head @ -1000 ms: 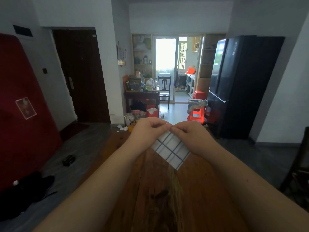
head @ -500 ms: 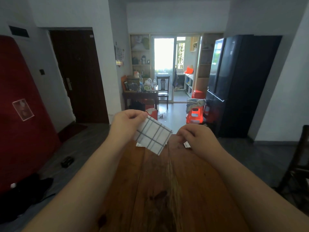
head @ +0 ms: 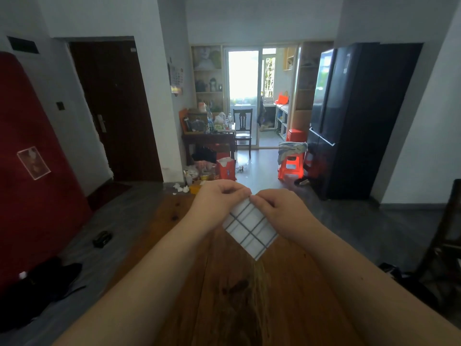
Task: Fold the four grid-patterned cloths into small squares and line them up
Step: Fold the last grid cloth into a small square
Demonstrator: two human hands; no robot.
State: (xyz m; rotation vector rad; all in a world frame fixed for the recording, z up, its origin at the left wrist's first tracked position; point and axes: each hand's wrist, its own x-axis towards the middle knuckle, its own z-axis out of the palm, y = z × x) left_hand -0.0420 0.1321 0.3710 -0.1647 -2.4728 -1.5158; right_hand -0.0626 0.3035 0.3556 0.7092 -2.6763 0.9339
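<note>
A small white cloth with dark grid lines (head: pixel 250 229) hangs as a diamond above the far end of the wooden table (head: pixel 239 295). My left hand (head: pixel 219 201) pinches its top corner from the left. My right hand (head: pixel 279 211) pinches the same top corner from the right, fingertips meeting those of the left hand. The cloth's lower corner points down toward the table. No other grid cloth shows; my hands hide the table's far edge.
A dark chair (head: pixel 446 240) stands at the right of the table. On the floor to the left lie a black object (head: pixel 102 238) and dark cloth (head: pixel 42 283). Beyond are an orange stool (head: pixel 290 166), a black fridge (head: pixel 349 121) and a cluttered side table (head: pixel 209 138).
Half a second ago my left hand alone held the cloth up at the left while my right hand was apart near the table's far edge. Now both hands pinch a cloth's top corner.
</note>
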